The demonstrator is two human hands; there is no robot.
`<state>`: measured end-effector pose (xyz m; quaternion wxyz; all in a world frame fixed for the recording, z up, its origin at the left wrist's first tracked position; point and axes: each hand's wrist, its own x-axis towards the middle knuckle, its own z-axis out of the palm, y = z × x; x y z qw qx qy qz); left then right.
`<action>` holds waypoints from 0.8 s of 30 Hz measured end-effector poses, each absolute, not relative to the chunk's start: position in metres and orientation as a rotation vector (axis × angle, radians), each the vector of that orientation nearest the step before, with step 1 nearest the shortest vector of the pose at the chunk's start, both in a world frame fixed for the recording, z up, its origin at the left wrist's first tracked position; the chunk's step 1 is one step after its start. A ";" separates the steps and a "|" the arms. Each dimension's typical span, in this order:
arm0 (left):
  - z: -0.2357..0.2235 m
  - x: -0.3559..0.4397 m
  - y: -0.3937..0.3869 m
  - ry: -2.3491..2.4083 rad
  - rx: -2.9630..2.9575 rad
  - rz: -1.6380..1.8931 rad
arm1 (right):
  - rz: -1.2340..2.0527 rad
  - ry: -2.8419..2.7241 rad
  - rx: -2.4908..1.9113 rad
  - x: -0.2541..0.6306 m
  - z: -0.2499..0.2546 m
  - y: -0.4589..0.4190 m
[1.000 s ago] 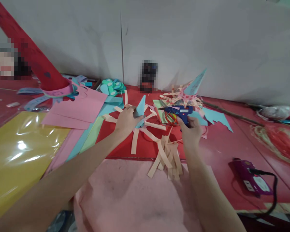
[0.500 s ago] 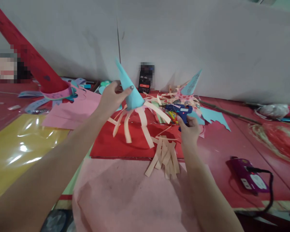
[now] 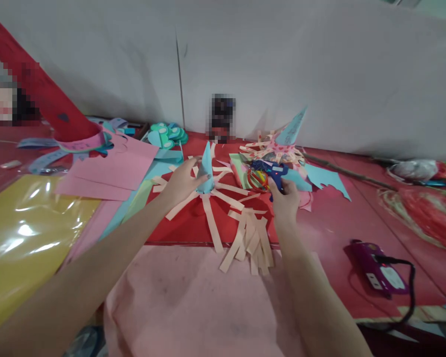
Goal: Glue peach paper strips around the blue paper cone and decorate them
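My left hand point(image 3: 186, 181) is closed around the side of a light blue paper cone point(image 3: 206, 173). The cone stands upright on the red board point(image 3: 178, 225), and cream paper strips point(image 3: 212, 225) fan out from its base. My right hand point(image 3: 285, 198) grips the handle of a dark blue glue gun point(image 3: 273, 168), its nozzle pointing left. Beneath the nozzle are colourful loops point(image 3: 258, 179). A pile of loose cream strips point(image 3: 250, 243) lies at the board's front edge.
A second blue cone point(image 3: 292, 131) with patterned strips stands behind the glue gun. To the left are a tall red cone point(image 3: 65, 116), pink sheets point(image 3: 104, 173) and yellow sheets point(image 3: 26, 213). A purple power socket point(image 3: 381, 270) with a black cable lies right. A blurred phone point(image 3: 222, 116) leans on the wall.
My left hand has lowered the blue cone from the air onto the red board, and its strips now spread flat. The glue gun has stayed nearly in place in my right hand.
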<state>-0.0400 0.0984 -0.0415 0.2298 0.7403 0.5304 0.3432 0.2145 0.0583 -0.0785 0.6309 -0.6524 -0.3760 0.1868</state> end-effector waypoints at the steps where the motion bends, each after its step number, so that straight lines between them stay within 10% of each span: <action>1: -0.047 -0.042 0.094 1.473 2.036 0.979 | 0.425 -0.884 -1.505 0.214 -0.079 0.059; 24: -0.072 -0.058 0.058 1.432 2.306 0.885 | 0.231 -1.618 -1.719 0.188 -0.091 0.045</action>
